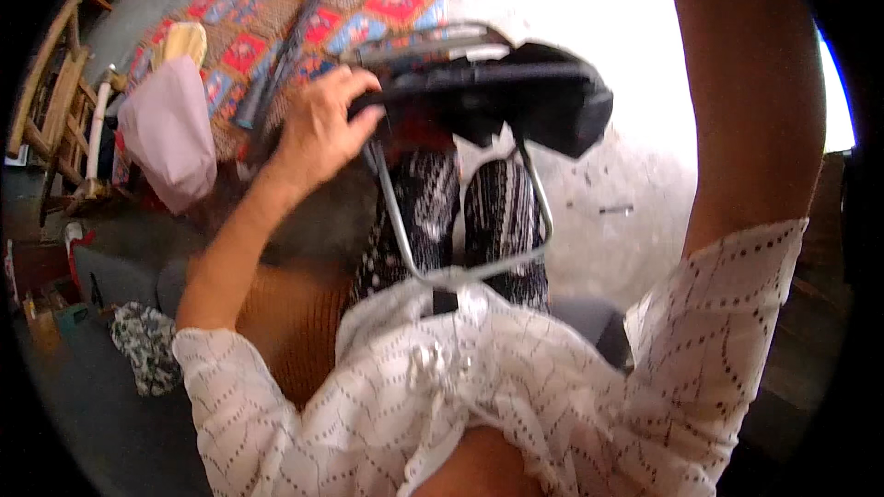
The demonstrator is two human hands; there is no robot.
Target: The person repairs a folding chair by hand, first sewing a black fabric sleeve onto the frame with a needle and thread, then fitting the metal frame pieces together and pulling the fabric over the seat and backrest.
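In front of my knees is a black, flat, cloth-like piece (543,92) joined to a bent grey metal tube frame (396,216). It looks like a small folding seat, though its exact kind is unclear. My left hand (327,124) is closed round the left end of the black piece, thumb on the near side and fingers over the top. The frame's tube loops down over my patterned trousers, and its rounded end lies by my lap. My right arm (755,83) reaches up past the upper edge of the picture, so the right hand is hidden.
Left of the seat lies a red and blue patterned mat (244,48) with a long dark tube-like item (290,46) across it. A pale pink cloth (170,133) and wooden furniture (60,120) are further left. A small dark stick (616,210) lies on the floor.
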